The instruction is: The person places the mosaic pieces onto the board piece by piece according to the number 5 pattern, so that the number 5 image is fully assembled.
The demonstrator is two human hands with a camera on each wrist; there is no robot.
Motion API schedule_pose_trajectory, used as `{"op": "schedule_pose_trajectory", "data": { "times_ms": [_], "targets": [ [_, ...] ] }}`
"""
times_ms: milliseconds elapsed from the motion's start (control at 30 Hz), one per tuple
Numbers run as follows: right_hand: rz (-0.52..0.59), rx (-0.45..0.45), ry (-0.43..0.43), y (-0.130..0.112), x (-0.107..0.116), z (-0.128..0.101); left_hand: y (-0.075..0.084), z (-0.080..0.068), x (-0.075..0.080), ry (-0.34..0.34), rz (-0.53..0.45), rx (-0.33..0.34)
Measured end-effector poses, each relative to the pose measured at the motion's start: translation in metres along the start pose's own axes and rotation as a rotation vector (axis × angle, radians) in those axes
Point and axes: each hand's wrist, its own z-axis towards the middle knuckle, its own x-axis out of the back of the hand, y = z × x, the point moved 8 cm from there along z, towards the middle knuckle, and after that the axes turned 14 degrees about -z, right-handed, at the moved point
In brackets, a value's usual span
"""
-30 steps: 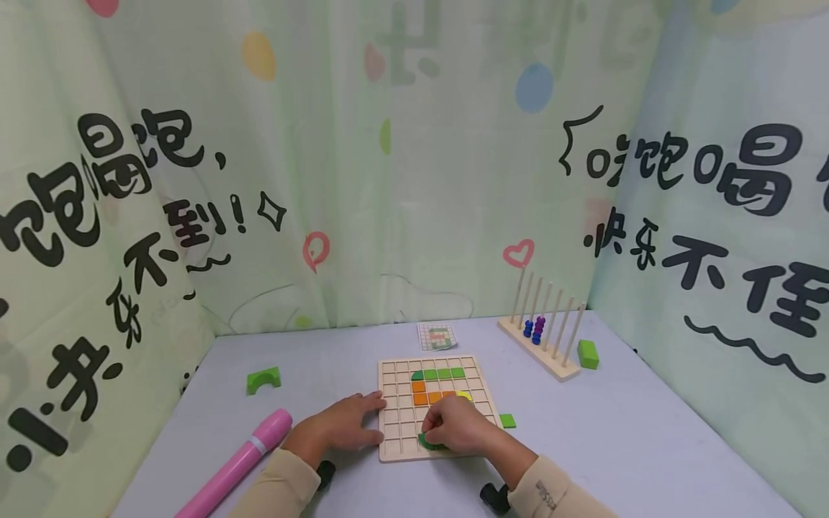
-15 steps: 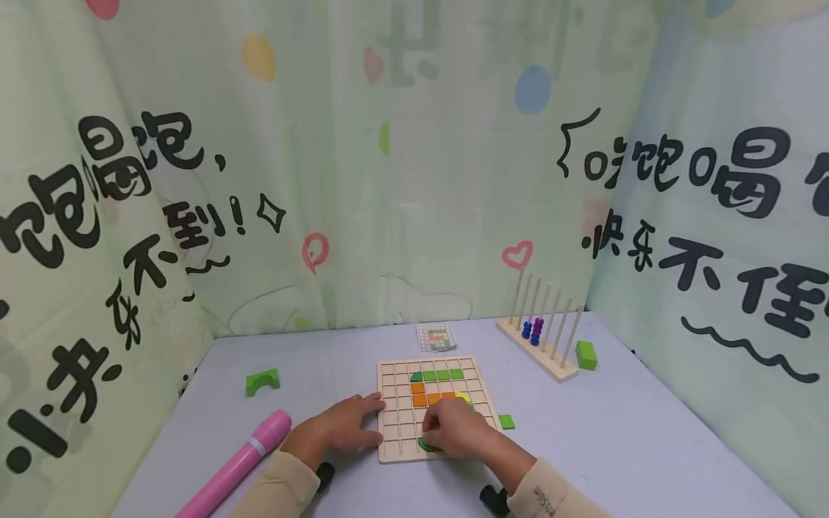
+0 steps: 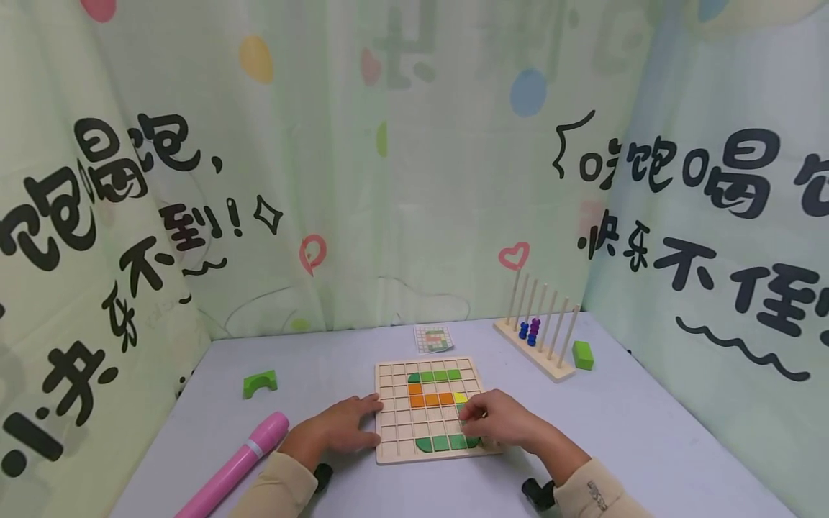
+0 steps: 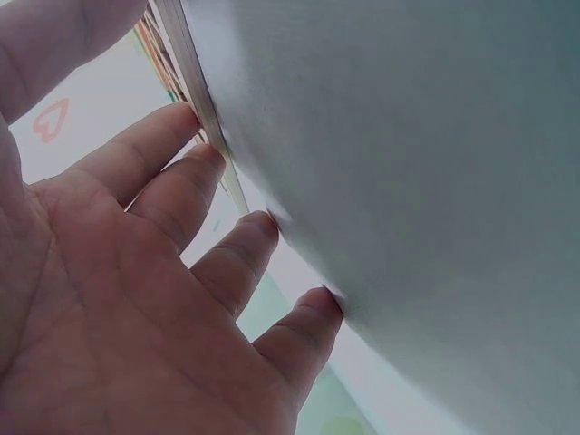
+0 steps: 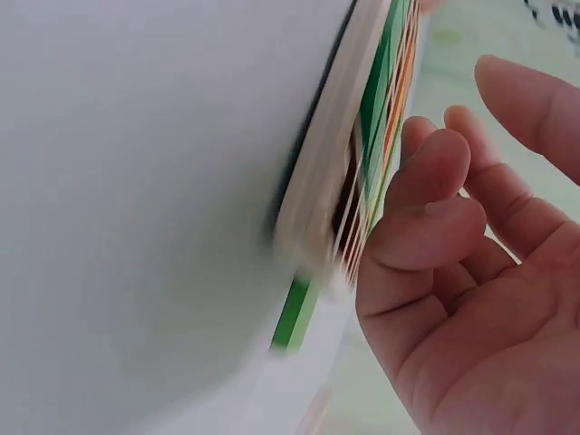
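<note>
A wooden grid board lies on the table in the head view. Its cells hold a light green row, several orange tiles, a yellow tile and a dark green row at the front. Straight fingers of my left hand touch the board's left edge; the left wrist view shows the fingertips along that side. My right hand hovers over the right part of the board, fingers loosely curled and thumb apart. Nothing shows between them in the right wrist view. A green tile lies just past the board's corner.
A printed pattern card lies behind the board. Back right stand a peg rack with blue and purple beads and a green block. Left are a green arch block and a pink tube.
My right hand has moved right from the front of the board, uncovering the dark green row there. My left hand has stayed at the board's edge.
</note>
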Motion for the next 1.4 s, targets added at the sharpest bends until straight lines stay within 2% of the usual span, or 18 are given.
{"op": "schedule_pose_trajectory", "data": {
  "times_ms": [167,333,533,767,967,1200,1400],
  "targets": [
    [-0.032,-0.112,0.054,0.027,0.02,-0.008,0.0,-0.001,0.001,0.002,0.003,-0.013],
    [-0.161,-0.187,0.102,0.047,0.032,-0.011,-0.002,-0.001,0.003,0.003,0.005,-0.01],
    [-0.321,-0.213,0.092,0.06,0.033,-0.008,-0.005,0.0,0.0,-0.003,-0.003,-0.014],
    [-0.36,-0.2,0.095,0.061,0.03,-0.005,-0.001,-0.002,0.0,-0.003,0.004,-0.042],
    [-0.315,-0.2,0.127,0.061,0.032,-0.007,0.0,-0.002,0.0,-0.002,0.002,-0.045],
    [-0.207,-0.186,0.195,0.053,0.045,-0.011,-0.003,0.002,-0.001,0.002,0.009,-0.024],
    [-0.105,-0.173,0.193,0.046,0.039,-0.01,-0.001,0.003,-0.001,-0.008,0.01,-0.027]
  ]
}}
